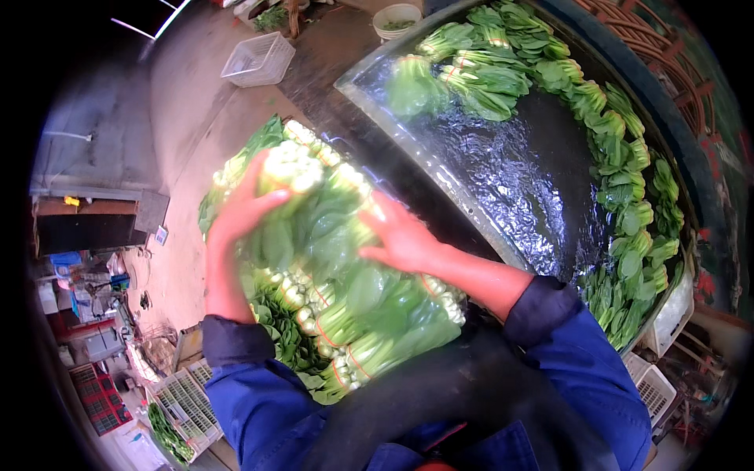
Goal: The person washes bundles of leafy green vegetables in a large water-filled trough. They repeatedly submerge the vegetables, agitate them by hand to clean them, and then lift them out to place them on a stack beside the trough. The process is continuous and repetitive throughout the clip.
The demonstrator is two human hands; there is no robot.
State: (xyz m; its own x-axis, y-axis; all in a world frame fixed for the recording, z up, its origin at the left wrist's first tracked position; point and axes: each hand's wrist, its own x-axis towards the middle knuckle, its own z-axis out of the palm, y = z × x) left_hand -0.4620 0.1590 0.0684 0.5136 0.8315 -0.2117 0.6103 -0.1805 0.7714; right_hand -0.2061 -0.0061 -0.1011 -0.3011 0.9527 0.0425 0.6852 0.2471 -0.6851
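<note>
A high pile of leafy greens that look like bok choy (377, 306) rises before me, its bunches tied with thin red bands. My left hand (250, 203) curves around the side of a blurred bunch with pale stem ends (293, 167) on top of the pile, thumb across its near side. Against the right side of the pile lies my right hand (403, 235), thumb and fingers apart and touching stems and leaves. Whether it grips a bunch is hidden by blur. Whatever holds the pile from below is covered by the greens.
To the right stands a water-filled trough (424, 159) with a raised rim. Tied bunches (630, 194) float along its far side. A white plastic crate (259, 59) and a white bucket (397, 20) stand farther off. More crates (182, 406) are at lower left.
</note>
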